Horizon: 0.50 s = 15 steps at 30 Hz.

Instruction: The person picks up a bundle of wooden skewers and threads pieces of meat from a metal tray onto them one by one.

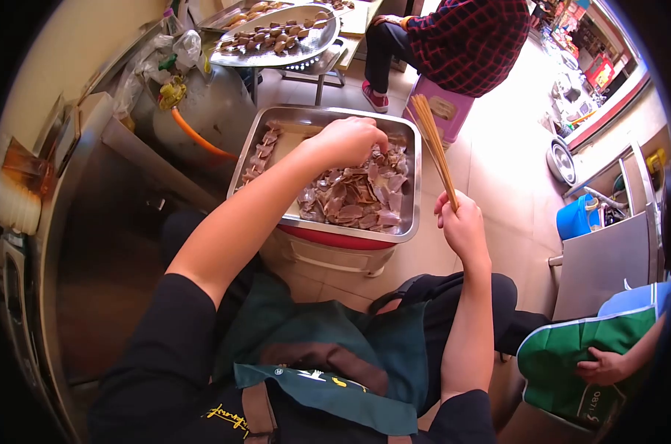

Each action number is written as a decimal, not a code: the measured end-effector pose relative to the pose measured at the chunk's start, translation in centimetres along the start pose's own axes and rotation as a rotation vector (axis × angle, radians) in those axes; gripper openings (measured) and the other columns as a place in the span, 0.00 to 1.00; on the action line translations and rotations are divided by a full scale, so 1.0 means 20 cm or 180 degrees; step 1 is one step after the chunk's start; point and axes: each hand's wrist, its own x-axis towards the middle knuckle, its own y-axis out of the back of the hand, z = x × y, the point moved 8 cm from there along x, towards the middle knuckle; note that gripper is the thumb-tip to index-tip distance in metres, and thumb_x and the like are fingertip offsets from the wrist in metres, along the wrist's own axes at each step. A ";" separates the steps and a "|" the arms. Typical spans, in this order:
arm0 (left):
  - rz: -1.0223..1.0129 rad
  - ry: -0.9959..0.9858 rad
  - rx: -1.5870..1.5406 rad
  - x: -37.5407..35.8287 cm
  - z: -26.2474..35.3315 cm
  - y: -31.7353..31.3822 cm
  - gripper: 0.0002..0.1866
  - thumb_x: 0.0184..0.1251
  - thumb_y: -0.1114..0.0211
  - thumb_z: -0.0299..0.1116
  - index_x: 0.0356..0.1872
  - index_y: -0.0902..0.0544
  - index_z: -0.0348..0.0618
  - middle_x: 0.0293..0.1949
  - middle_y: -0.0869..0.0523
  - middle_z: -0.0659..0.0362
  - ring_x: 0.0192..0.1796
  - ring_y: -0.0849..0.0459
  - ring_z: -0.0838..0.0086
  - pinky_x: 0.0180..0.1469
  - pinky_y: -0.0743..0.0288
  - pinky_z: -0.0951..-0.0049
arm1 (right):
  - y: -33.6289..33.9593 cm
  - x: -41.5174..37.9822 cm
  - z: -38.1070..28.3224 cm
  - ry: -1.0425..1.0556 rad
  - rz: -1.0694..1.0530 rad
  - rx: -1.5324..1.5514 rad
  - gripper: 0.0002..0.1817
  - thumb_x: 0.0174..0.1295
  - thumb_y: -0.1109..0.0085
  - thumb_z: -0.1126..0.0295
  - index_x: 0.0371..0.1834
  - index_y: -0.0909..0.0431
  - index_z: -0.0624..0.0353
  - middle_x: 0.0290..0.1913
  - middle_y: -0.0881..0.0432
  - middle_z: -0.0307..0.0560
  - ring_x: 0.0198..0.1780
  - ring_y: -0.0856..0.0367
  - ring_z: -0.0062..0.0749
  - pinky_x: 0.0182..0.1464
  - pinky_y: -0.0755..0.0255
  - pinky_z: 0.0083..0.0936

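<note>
A metal tray (322, 232) holds a heap of thin brownish-pink meat pieces (350, 198), with a row of threaded pieces (260, 154) along its left side. Over the upper right part of the tray is my left hand (356, 140), its fingers bent down and closed at the meat; what they pinch is too small to make out. To the right of the tray, my right hand (461, 220) is closed round the lower end of a bundle of thin wooden skewers (434, 144), which points up and slightly left.
Under the tray is a red and white container (335, 251). An oval platter of skewered food (276, 55) stands behind on a table. A person in a checked shirt (469, 44) sits on a purple stool (454, 118). Another person's hand (605, 366) rests on a green apron at right.
</note>
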 end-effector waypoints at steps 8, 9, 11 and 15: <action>-0.0317 0.0420 0.0380 0.07 -0.08 0.04 0.10 0.50 0.30 0.34 0.34 0.15 0.45 0.37 0.14 0.55 0.46 0.15 0.61 0.49 0.21 0.61 | 0.09 -0.05 -0.05 -0.0292 0.0040 0.0202 0.07 0.65 0.58 0.75 0.33 0.28 0.63 0.19 0.25 0.47 0.22 0.22 0.30 0.30 0.28 0.28; -0.0320 0.0411 0.0406 0.07 -0.10 0.05 0.10 0.50 0.30 0.34 0.34 0.15 0.45 0.37 0.14 0.55 0.46 0.15 0.61 0.49 0.21 0.61 | 0.10 -0.05 -0.05 -0.0338 0.0148 0.0362 0.07 0.66 0.58 0.76 0.33 0.29 0.63 0.18 0.26 0.51 0.22 0.21 0.36 0.31 0.27 0.31; -0.0338 0.0565 -0.0228 0.07 -0.16 0.07 0.10 0.52 0.29 0.36 0.33 0.15 0.44 0.37 0.13 0.55 0.44 0.15 0.62 0.48 0.21 0.64 | 0.11 -0.05 -0.04 -0.0287 0.0167 0.0411 0.06 0.66 0.58 0.76 0.33 0.29 0.63 0.18 0.25 0.51 0.22 0.21 0.36 0.31 0.27 0.31; -0.0461 0.0418 -0.0591 0.06 -0.18 0.07 0.11 0.54 0.28 0.36 0.35 0.13 0.41 0.34 0.11 0.54 0.39 0.13 0.67 0.45 0.21 0.68 | 0.09 -0.05 -0.02 -0.0141 0.0045 0.0494 0.06 0.64 0.58 0.77 0.32 0.29 0.63 0.19 0.24 0.51 0.23 0.19 0.35 0.31 0.27 0.31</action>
